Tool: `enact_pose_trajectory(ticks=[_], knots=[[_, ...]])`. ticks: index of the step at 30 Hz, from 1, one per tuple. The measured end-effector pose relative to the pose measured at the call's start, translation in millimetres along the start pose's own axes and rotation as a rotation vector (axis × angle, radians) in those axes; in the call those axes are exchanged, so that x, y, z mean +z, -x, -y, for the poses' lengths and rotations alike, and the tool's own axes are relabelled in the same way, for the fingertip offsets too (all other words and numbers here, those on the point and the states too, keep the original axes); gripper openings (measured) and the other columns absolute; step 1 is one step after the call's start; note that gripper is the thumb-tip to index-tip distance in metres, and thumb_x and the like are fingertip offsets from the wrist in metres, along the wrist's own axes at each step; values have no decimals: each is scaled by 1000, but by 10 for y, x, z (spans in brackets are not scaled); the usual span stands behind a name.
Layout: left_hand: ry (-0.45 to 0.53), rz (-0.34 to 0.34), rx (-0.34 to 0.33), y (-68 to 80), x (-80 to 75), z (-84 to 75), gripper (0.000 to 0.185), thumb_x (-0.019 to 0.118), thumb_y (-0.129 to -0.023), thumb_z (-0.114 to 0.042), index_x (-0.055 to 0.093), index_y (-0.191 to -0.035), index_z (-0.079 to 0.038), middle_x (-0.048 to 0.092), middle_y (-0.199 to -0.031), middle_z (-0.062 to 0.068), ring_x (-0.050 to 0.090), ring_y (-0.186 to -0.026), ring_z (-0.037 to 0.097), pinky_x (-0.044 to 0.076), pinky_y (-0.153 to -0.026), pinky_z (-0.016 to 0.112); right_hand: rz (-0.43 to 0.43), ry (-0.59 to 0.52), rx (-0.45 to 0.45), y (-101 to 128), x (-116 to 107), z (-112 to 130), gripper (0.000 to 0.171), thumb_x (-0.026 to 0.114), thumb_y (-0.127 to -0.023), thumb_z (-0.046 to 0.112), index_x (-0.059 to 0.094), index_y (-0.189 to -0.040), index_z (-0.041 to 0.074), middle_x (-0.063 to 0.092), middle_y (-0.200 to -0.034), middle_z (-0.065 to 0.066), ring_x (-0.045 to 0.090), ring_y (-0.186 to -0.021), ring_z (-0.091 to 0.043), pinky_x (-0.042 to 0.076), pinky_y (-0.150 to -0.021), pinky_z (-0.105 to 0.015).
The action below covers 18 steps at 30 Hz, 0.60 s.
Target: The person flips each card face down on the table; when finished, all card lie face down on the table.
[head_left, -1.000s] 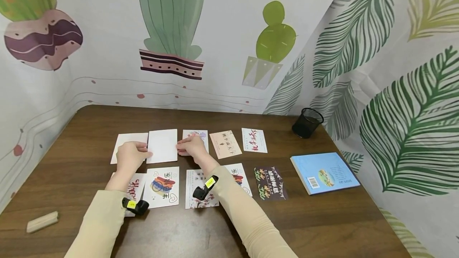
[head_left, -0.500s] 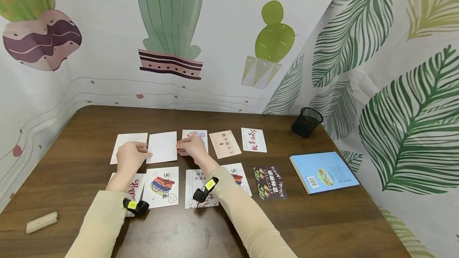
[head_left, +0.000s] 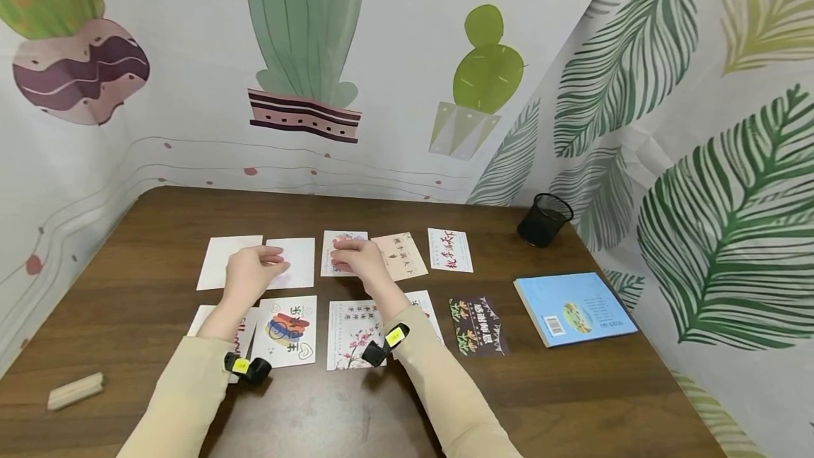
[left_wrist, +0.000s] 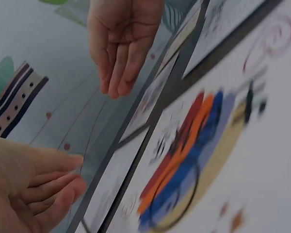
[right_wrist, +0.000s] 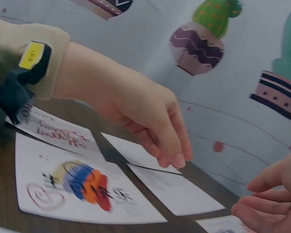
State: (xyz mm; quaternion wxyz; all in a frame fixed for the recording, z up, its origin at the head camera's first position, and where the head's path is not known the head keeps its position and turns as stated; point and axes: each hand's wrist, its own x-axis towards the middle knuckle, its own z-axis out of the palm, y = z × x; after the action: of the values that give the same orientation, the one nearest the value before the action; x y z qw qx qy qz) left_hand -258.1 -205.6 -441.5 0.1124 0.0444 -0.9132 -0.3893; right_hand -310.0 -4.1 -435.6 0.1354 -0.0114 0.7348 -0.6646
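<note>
My left hand [head_left: 246, 274] is just over the left edge of a blank white card [head_left: 302, 261] in the back row, fingers loosely bent with nothing between them. Another blank white card [head_left: 216, 260] lies left of it, partly behind the hand. My right hand [head_left: 365, 263] hovers by a small flower-printed card [head_left: 343, 237], covering part of it; its fingers are relaxed and hold nothing in the left wrist view. In front lie a card with bright paint strokes [head_left: 287, 331], a blossom card [head_left: 353, 334] and a red-lettered card [right_wrist: 63, 133], the last mostly behind my left forearm.
Right of my hands are a beige card [head_left: 400, 256], a red-lettered white card [head_left: 450, 249] and a dark card [head_left: 477, 325]. A blue book [head_left: 575, 308] and a black mesh pen holder [head_left: 545, 220] stand farther right. A pale stick-like block [head_left: 75, 391] lies at left.
Both hands have come away from the second blank card, which lies flatter now. They have shifted right, my left hand over that card and my right hand over the flower card.
</note>
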Motion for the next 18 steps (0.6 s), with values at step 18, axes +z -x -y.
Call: enact_pose_trajectory(ticks=[18], knots=[[167, 192, -64, -112, 509, -539, 49, 63, -92, -13, 52, -134, 9, 55, -135, 30, 55, -123, 43, 48, -101, 50, 15, 126, 32, 16, -607, -75, 43, 62, -89, 7, 57, -129, -10, 63, -126, -24, 64, -113, -33, 53, -98, -36]])
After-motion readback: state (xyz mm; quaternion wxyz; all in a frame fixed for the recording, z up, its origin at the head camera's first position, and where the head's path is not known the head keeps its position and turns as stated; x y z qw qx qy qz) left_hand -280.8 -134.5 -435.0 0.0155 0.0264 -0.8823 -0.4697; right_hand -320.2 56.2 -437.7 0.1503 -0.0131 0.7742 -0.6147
